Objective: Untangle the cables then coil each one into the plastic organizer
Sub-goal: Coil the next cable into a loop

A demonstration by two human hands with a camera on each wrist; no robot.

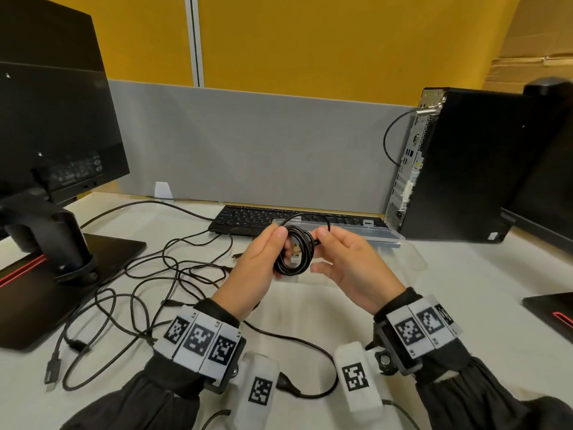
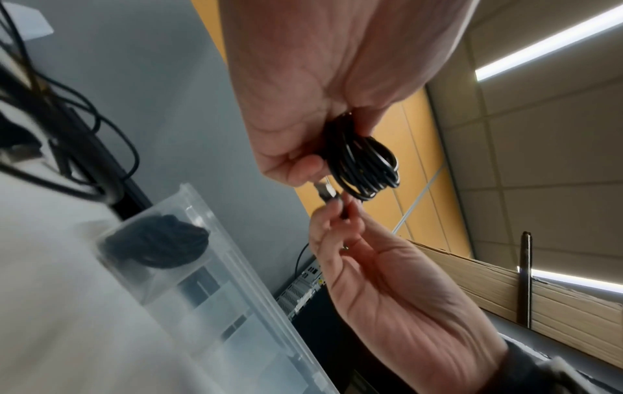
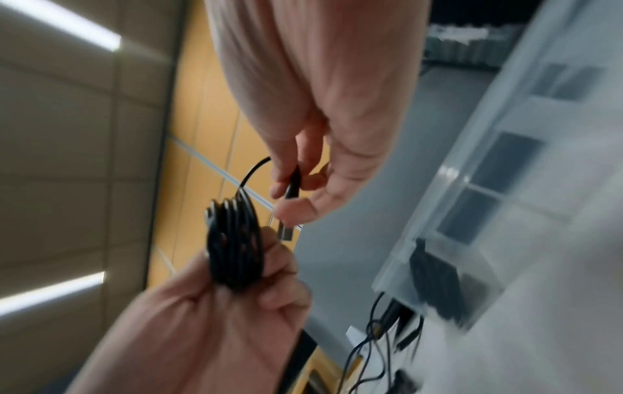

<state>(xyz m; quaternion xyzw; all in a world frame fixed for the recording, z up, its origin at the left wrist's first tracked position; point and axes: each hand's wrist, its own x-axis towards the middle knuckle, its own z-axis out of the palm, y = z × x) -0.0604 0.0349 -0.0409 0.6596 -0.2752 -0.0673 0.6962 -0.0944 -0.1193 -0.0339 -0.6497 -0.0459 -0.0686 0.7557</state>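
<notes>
Black cable coil (image 1: 294,256) gripped in left hand (image 1: 251,268), right hand (image 1: 350,265) pinching its plug end.

Setting: office cubicle. White bench (image 1: 465,274) backed by a grey fabric divider (image 1: 263,144), with yellow partition panels (image 1: 310,35) above it. On the bench: a black monitor on a stand (image 1: 52,119) at left, seen from behind, a black keyboard (image 1: 248,217) against the divider, and a black desktop tower (image 1: 459,162) at right, its rear ports facing in. Loose black cables (image 1: 148,274) sprawl at left. Overhead in the wrist views: ceiling tiles with strip lights (image 2: 546,42).
</notes>
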